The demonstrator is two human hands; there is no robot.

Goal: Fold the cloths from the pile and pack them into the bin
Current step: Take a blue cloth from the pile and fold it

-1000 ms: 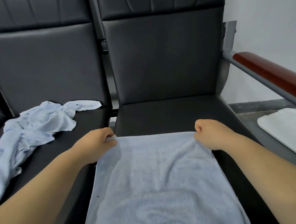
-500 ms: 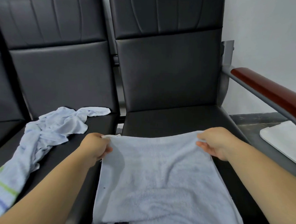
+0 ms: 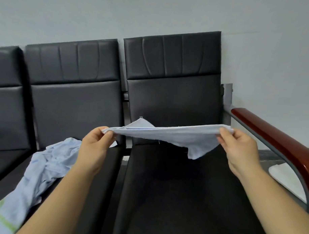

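Left hand [image 3: 95,146]: pinched shut on left end of towel [image 3: 167,134], thumb and fingers together over the gathered edge. Right hand [image 3: 240,148]: likewise clamped on right end, thumb on top, fingers beneath. Both forearms bare, reaching in from bottom of view.

Towel: one, pale blue terry, soft nap, held in the air and stretched level between the two hands, clear of the seat below. Layers doubled along the top edge; one triangular corner standing up just right of left hand; one loose corner hanging down just left of right hand.

Pile of cloths [image 3: 43,165]: below and to the left of left hand, crumpled, same pale blue, heaped on the neighbouring seat; number of cloths in heap cannot be told. Green stripes on the fabric nearest bottom-left corner.

Chairs: three in a row, black smooth leather-like upholstery, stitched panels across upper backrests. Rightmost chair [image 3: 172,93] directly behind and under the towel; middle chair [image 3: 74,89] behind left hand; third only partly in view at far left.

Armrest [image 3: 272,136]: one, glossy reddish-brown wood on grey metal bar, just right of right hand, curving downward.

White flat object [image 3: 284,177], rounded corner, below armrest, beyond right forearm; identity cannot be told.

Wall [image 3: 153,15]: plain pale grey, behind chairs.
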